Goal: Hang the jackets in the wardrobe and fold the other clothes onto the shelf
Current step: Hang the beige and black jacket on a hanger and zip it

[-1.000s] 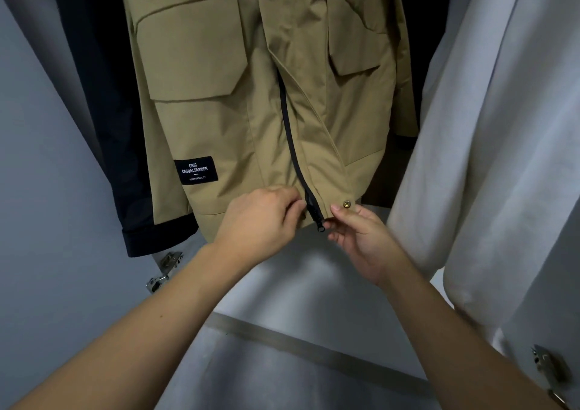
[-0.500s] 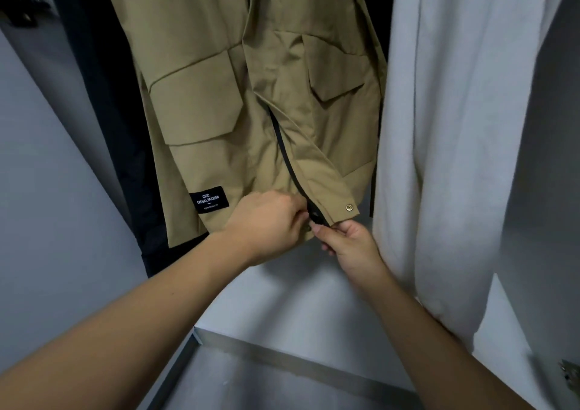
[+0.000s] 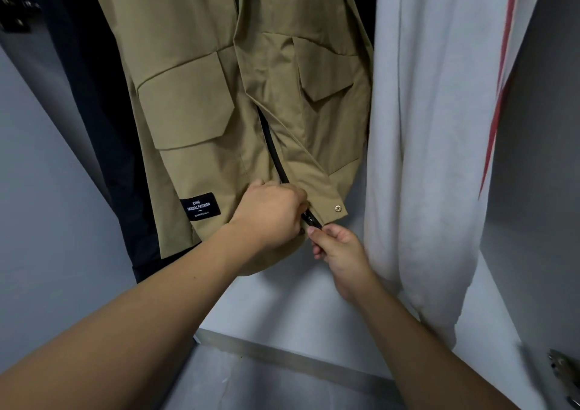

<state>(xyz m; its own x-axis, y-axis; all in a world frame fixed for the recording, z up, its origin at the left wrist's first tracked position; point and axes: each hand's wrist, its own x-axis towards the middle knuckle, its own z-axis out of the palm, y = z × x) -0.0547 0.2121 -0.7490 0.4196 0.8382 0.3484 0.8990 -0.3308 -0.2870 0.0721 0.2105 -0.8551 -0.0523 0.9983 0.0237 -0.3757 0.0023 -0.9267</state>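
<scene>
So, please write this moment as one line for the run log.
stage: zipping hung khaki jacket | left hand: grips hem beside zipper | right hand: pinches zipper bottom | neighbours: dark garment, white garment

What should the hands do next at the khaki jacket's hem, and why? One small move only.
Probably seat the zipper ends together, then draw the slider up. The khaki jacket already hangs in the wardrobe with its front open low down; the left hand grips the hem beside the zipper, and the right hand pinches the zipper's bottom end.
</scene>
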